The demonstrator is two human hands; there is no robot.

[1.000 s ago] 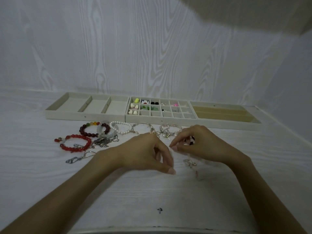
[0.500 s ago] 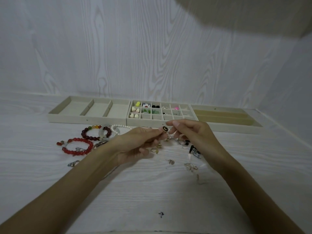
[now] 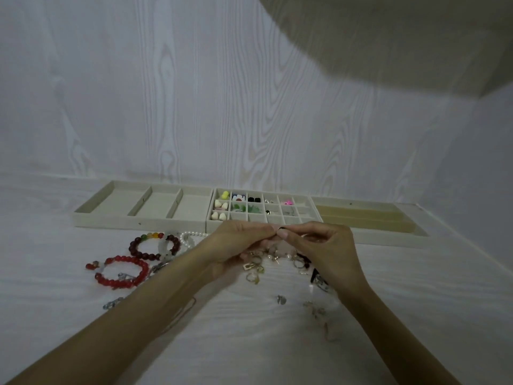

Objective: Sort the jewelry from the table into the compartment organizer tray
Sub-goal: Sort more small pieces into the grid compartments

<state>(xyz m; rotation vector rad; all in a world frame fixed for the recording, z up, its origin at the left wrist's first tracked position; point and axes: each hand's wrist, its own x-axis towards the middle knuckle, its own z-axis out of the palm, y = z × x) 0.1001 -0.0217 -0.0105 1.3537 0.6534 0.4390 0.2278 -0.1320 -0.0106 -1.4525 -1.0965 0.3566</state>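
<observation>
My left hand (image 3: 238,245) and my right hand (image 3: 322,248) meet fingertip to fingertip just in front of the organizer tray (image 3: 236,225). Together they pinch a small black earring (image 3: 281,228) between them. The tray's middle grid of small compartments holds several small earrings, white, yellow, green, black and pink. Under my hands lie several gold and silver earrings and rings (image 3: 255,269) on the table. A red bead bracelet (image 3: 122,270), a dark red bracelet (image 3: 150,247) and a pearl bracelet (image 3: 191,234) lie to the left.
The tray's left section (image 3: 116,215) has three wide compartments with nothing in them; its right section (image 3: 361,216) has long slots. More small metal pieces (image 3: 316,311) lie near my right forearm, and a silver clasp (image 3: 112,303) by my left forearm. A wood-grain wall stands behind.
Both hands lifted off the table and moved toward the tray. They came together, and the small black earring is now pinched between both sets of fingertips.
</observation>
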